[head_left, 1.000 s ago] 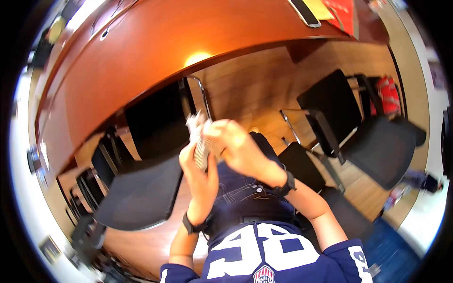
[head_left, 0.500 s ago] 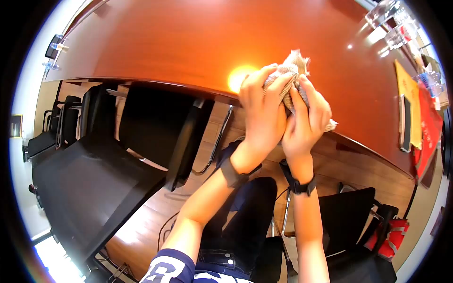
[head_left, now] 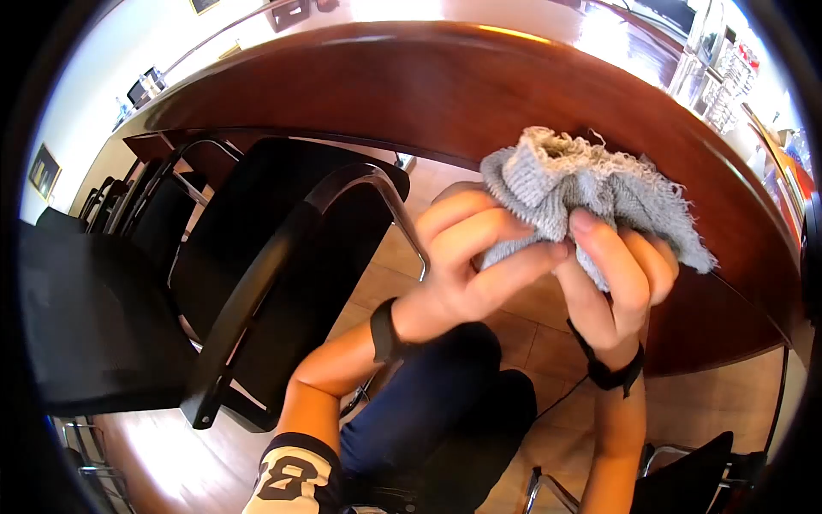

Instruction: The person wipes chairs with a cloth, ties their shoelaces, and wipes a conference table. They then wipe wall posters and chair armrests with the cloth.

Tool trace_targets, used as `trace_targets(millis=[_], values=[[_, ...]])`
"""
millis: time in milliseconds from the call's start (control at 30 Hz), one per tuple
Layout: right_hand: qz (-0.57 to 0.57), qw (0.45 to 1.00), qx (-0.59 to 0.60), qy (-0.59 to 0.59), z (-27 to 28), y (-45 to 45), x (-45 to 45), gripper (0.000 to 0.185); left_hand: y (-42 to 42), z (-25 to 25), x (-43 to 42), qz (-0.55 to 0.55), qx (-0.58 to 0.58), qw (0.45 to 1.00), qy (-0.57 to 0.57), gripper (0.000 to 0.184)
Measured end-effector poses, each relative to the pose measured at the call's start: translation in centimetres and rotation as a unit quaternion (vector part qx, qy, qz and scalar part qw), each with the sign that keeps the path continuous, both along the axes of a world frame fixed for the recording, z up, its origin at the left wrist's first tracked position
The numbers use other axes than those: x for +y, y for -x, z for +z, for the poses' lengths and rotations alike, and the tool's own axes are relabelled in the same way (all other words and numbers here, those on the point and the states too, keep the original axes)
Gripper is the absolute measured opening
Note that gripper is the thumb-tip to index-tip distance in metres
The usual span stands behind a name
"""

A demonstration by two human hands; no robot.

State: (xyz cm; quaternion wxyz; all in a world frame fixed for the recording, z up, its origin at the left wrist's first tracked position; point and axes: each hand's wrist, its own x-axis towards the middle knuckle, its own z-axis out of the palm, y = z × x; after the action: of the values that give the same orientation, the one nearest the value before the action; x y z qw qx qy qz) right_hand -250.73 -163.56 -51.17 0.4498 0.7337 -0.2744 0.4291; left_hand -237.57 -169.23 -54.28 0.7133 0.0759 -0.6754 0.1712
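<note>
A grey knitted cloth [head_left: 599,193] with a frayed, pale edge hangs bunched up in front of the table's side. My left hand [head_left: 475,253] pinches its lower left part, thumb pointing toward the middle. On the other side, my right hand [head_left: 625,278] has its fingers bent around the lower folds. The two thumbs almost meet below the cloth. Some fingertips are hidden behind or within the folds. Each wrist wears a dark band.
A curved reddish-brown table [head_left: 368,86] runs across the top. Black chairs with metal frames stand at the left, the nearest having a curved armrest [head_left: 257,283]. Another chair [head_left: 693,480] is at lower right. Clear bottles [head_left: 698,64] stand at upper right.
The view has tilted, showing the table's side. The cloth, tightly bunched at the tabletop edge before, is more spread out, its frayed edge facing up. My hands have moved farther apart.
</note>
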Motion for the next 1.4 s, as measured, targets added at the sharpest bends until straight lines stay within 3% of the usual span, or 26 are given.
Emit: trace_targets(millis=[67,133,167,200,233,267,367,400,467,533,667,733,833,900,1000,1033,1133,1300,1400], values=[[0.001,0.999,0.037,0.015,-1.0,1.1,-0.7,0.017,-1.0,-0.3,-0.1,-0.004,-0.064,0.998,-0.014,0.021],[0.010,0.998,0.032,-0.050,-3.0,2.3,-1.8,0.018,0.0,-2.5,-1.4,-0.008,-0.096,0.990,-0.103,0.021],[-0.033,0.995,0.004,-0.094,-4.2,3.4,-3.1,0.018,0.6,-3.2,-2.1,0.013,-0.107,0.983,-0.148,0.024],[-0.077,0.987,-0.017,-0.136,-5.6,4.7,-5.0,0.019,1.6,-4.0,-4.0,-0.032,-0.145,0.964,-0.222,0.025],[-0.114,0.936,-0.167,-0.289,-7.1,6.5,-7.3,0.017,3.1,-4.7,-6.3,-0.080,-0.178,0.935,-0.297,0.027],[-0.151,0.838,-0.307,-0.425,-8.1,7.9,-8.9,0.016,4.5,-5.1,-7.6,-0.094,-0.180,0.926,-0.319,0.027],[-0.151,0.930,-0.207,-0.265,-7.0,7.2,-10.2,0.023,7.7,-5.2,-9.7,-0.055,-0.145,0.945,-0.289,0.027],[-0.245,0.879,-0.181,-0.366,-7.5,8.1,-10.4,0.029,7.9,-5.6,-9.3,-0.013,-0.139,0.946,-0.293,0.027],[-0.203,0.889,-0.173,-0.373,-6.6,7.1,-9.8,0.032,7.4,-6.1,-8.8,0.067,-0.128,0.945,-0.295,0.025],[-0.162,0.899,-0.167,-0.372,-6.2,6.5,-9.6,0.035,6.2,-6.7,-9.1,0.091,-0.127,0.963,-0.221,0.025],[-0.191,0.905,-0.060,-0.377,-6.4,4.9,-10.1,0.041,4.0,-6.7,-9.2,0.149,-0.140,0.941,-0.268,0.024],[-0.181,0.911,0.030,-0.368,-6.4,3.7,-10.5,0.058,3.1,-6.9,-9.8,0.202,-0.116,0.935,-0.269,0.020],[-0.108,0.902,0.029,-0.418,-6.0,3.6,-10.8,0.069,2.1,-7.2,-10.3,0.238,-0.130,0.925,-0.265,0.022],[-0.045,0.899,-0.004,-0.436,-5.5,4.7,-11.2,0.076,2.1,-6.8,-10.1,0.234,-0.152,0.913,-0.298,0.024],[-0.085,0.887,-0.069,-0.448,-6.1,5.5,-11.1,0.079,2.7,-6.8,-10.0,0.251,-0.134,0.918,-0.277,0.028],[-0.101,0.919,-0.050,-0.379,-6.2,5.3,-11.2,0.082,2.6,-6.8,-10.0,0.238,-0.143,0.914,-0.295,0.033],[-0.139,0.879,-0.091,-0.447,-5.4,4.7,-10.4,0.086,2.1,-7.3,-9.5,0.233,-0.172,0.903,-0.318,0.037],[-0.145,0.935,-0.017,-0.322,-6.8,5.6,-9.4,0.079,1.3,-7.9,-7.6,0.188,-0.151,0.917,-0.318,0.063],[-0.135,0.946,-0.009,-0.295,-6.6,5.7,-6.7,0.076,0.1,-8.4,-5.0,0.141,-0.250,0.930,-0.228,0.069]])
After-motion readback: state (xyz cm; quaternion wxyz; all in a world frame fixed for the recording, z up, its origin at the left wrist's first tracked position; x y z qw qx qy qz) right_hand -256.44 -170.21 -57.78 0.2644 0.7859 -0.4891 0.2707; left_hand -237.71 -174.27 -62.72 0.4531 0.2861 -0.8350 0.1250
